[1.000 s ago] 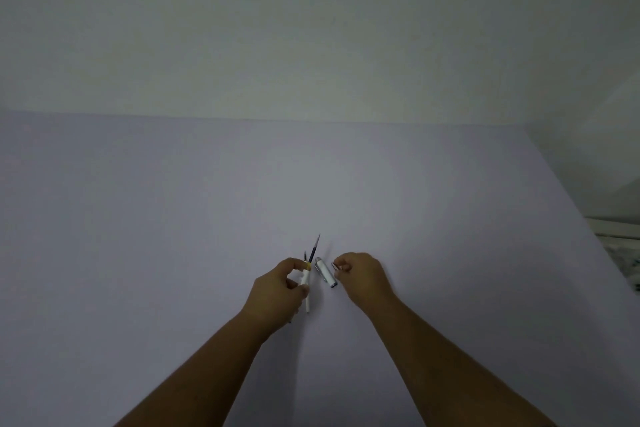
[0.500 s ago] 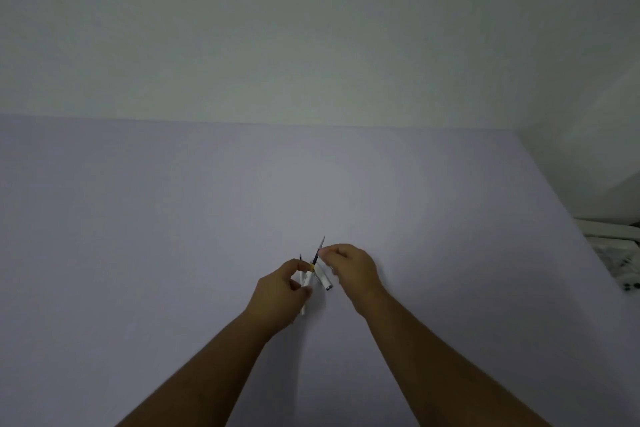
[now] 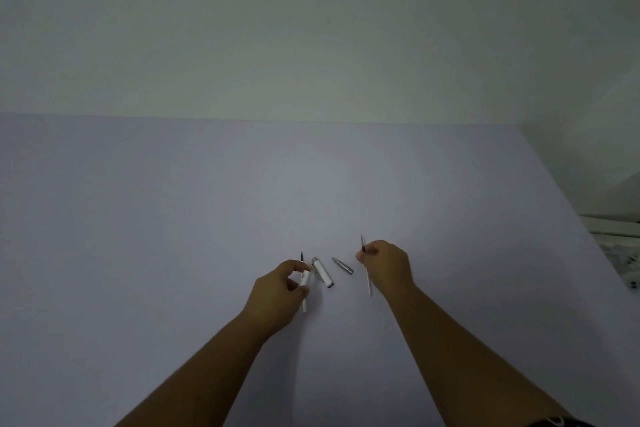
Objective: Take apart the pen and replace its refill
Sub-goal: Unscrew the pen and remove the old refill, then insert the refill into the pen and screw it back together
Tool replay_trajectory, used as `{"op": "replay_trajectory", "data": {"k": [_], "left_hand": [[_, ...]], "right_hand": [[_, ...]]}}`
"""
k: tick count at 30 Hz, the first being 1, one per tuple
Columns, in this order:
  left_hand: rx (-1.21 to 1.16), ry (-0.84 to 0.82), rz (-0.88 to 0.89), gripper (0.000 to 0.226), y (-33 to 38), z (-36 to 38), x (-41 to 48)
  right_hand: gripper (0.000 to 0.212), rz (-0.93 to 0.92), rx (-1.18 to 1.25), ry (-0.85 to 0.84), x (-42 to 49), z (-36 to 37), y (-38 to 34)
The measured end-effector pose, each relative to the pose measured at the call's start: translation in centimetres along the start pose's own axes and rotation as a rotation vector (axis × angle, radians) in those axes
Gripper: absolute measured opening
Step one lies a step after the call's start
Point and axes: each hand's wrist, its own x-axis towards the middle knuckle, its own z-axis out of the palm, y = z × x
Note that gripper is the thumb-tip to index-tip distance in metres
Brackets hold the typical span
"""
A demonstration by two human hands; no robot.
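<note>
My left hand (image 3: 277, 295) grips a white pen barrel (image 3: 305, 291) held nearly upright, and a thin dark tip (image 3: 302, 256) shows just above its fingers. My right hand (image 3: 386, 265) pinches a slim refill (image 3: 366, 267), its dark tip pointing up and its pale tail hanging below the fingers. Between the hands, on the lilac table (image 3: 173, 218), lie a white pen cap (image 3: 322, 272) with a metal end and, to its right, a small silver cone-shaped tip piece (image 3: 342, 265).
The table runs back to a pale wall (image 3: 311, 28). Its right edge slants down toward white furniture and patterned fabric (image 3: 620, 253) at the far right.
My right hand has moved to the right, away from the left hand, carrying the refill out of the barrel. The silver tip piece now lies on the table.
</note>
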Motion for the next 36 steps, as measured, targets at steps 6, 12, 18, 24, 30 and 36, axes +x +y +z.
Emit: {"op": "replay_trajectory", "data": {"k": [6,12,18,24,30,36], "left_hand": [[-0.026,0.001,-0.015,0.024,-0.2,-0.1,0.1],[-0.011,0.010,-0.003,0.023,-0.1,-0.3,-0.2],[-0.013,0.026,-0.009,0.025,-0.5,-0.3,-0.1],[0.014,0.067,-0.033,0.031,-0.9,-0.5,0.1],[0.058,0.132,-0.075,0.024,-1.3,-1.0,-0.2],[0.060,0.161,-0.096,0.024,-1.8,-1.3,-0.2]], "right_hand": [[0.027,0.046,0.071,0.018,-0.2,0.9,1.0],[0.028,0.017,0.071,0.037,-0.5,1.4,1.3],[0.026,-0.011,0.042,0.058,-0.6,1.8,1.5],[0.026,-0.048,0.030,0.098,-1.1,1.8,0.6],[0.028,-0.255,-0.172,-0.096,-3.9,4.4,-3.2],[0.029,-0.313,-0.474,-0.117,-5.4,7.4,-4.5]]}}
